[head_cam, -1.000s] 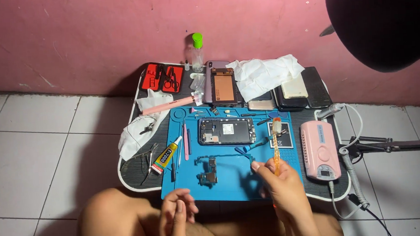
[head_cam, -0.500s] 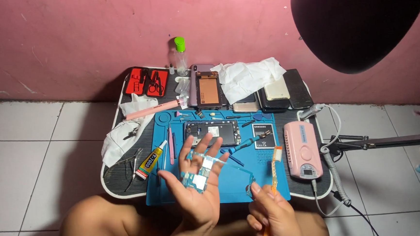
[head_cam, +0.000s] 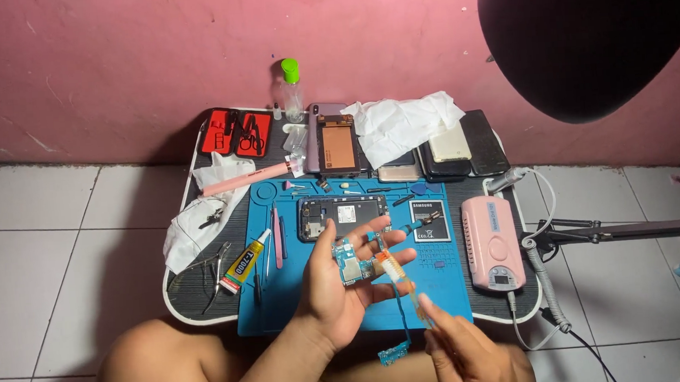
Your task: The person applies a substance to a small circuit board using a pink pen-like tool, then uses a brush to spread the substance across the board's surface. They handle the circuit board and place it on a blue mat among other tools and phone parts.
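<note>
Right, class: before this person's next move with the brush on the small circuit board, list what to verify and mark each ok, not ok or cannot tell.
1. Circuit board supported in the left hand: ok, it lies on the open palm and fingers.
2. Brush gripped by the right hand: ok, the fingers pinch its lower end.
3. Brush head over the board: ok, its tip is at the board's right edge.
4. Dangling flex cable free of snags: cannot tell.
5. Opened phone out of the way on the blue mat: ok.
6. Board clean: cannot tell, too small.
</note>
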